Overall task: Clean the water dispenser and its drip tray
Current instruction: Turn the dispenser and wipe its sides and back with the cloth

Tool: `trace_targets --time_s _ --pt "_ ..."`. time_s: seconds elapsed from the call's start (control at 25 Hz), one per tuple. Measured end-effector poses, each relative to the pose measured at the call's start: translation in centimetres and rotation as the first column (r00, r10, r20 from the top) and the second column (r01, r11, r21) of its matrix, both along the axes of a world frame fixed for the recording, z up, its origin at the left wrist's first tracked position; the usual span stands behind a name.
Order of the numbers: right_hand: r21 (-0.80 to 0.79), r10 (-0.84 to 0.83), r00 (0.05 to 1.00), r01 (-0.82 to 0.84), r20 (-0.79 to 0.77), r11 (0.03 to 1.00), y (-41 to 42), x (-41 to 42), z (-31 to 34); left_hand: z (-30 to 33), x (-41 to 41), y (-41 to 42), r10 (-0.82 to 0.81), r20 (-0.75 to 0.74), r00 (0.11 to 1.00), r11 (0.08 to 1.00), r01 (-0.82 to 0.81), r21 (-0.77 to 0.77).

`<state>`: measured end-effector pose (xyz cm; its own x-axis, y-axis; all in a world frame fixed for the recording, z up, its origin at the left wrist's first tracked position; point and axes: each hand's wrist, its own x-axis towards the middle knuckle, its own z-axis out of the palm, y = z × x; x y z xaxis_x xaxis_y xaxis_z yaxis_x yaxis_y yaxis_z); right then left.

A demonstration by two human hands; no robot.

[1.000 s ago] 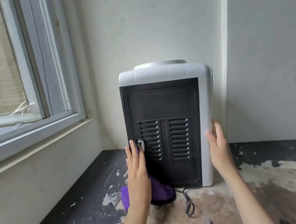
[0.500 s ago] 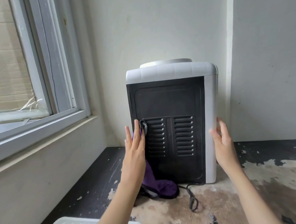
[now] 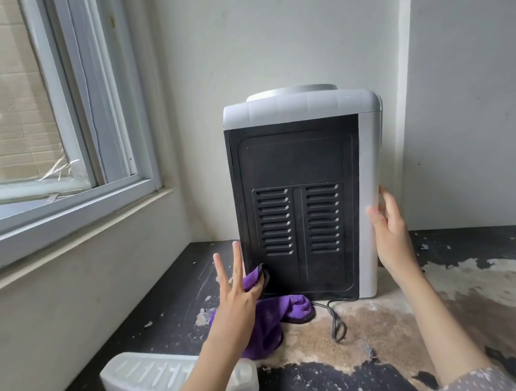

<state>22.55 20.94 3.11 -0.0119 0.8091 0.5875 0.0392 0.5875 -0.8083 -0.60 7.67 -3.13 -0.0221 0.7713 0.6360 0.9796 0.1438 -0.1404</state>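
The water dispenser stands upright on a worn dark countertop, its black rear panel turned toward the camera and its back to the room's corner. White casing forms the top and the right edge of the dispenser; a grey ring sits on the top.

Left hand: positioned at the lower left corner of the dispenser's rear panel. Two fingers extend straight upward, clear of the panel. The remaining fingers pinch a purple cloth and press a bunched end of it against the panel, just below the left bank of vent slots. The rest of the cloth trails down and lies in a heap on the countertop at the dispenser's base.

Right hand: flat against the dispenser's right side, fingers straight and relaxed, thumb on the white rear edge — a bracing contact, nothing gripped.

The drip tray, translucent white with a slotted top, lies on the countertop in front of the dispenser and to its left, well apart from it, partly crossed by the left forearm.

A black power cord runs out from under the dispenser's base and loops on the countertop just right of the cloth heap.

A window with a pale frame sits in the wall to the dispenser's left — its sill above countertop level.
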Motion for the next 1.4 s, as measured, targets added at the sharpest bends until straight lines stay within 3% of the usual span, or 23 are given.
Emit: trace_targets --time_s 0.08,0.24,0.36,0.52,0.68,0.76,0.88,1.0,1.2,1.4 --pt "-0.005 0.009 1.000 -0.009 0.008 1.000 -0.4 -0.1 0.3 -0.1 -0.9 0.0 -0.074 0.009 0.997 0.985 0.072 0.158" --pt "-0.010 0.016 1.000 -0.016 0.012 1.000 -0.8 -0.3 0.3 4.1 -0.3 2.3 -0.242 -0.098 0.965 0.924 0.260 0.280" --pt "-0.006 0.024 1.000 -0.024 -0.012 1.000 -0.5 0.0 0.3 6.9 1.2 5.6 -0.231 -0.166 0.959 0.892 0.277 0.359" --pt "0.007 0.031 0.999 -0.031 -0.028 1.000 -0.2 0.1 0.4 5.4 2.0 8.1 -0.191 -0.365 0.911 0.837 0.346 0.424" --pt "0.013 0.033 0.999 -0.032 -0.038 0.999 0.1 0.0 0.2 4.3 0.9 7.6 -0.269 -0.532 0.803 0.856 0.453 0.249" --pt "0.014 0.032 0.999 -0.032 -0.034 0.999 0.2 0.0 0.1 3.1 -0.1 6.9 -0.327 -0.643 0.692 0.863 0.497 0.095" --pt "0.014 0.034 0.999 -0.033 -0.033 0.999 0.1 0.0 0.0 1.1 -1.1 5.7 -0.457 -0.692 0.559 0.853 0.495 -0.163" --pt "0.029 0.044 0.998 -0.043 -0.040 0.999 0.0 -0.1 0.2 2.3 -0.9 5.5 -0.494 -0.711 0.501 0.818 0.545 -0.184" --pt "-0.010 0.112 0.992 -0.113 -0.061 0.994 0.7 0.8 -0.4 9.1 3.1 7.0 -0.373 -0.500 0.782 0.807 0.539 0.241" --pt "-0.132 0.336 0.884 -0.394 -0.325 0.909 0.5 2.2 0.5 9.6 6.9 9.7 -0.350 -0.458 0.817 0.782 0.524 0.338"
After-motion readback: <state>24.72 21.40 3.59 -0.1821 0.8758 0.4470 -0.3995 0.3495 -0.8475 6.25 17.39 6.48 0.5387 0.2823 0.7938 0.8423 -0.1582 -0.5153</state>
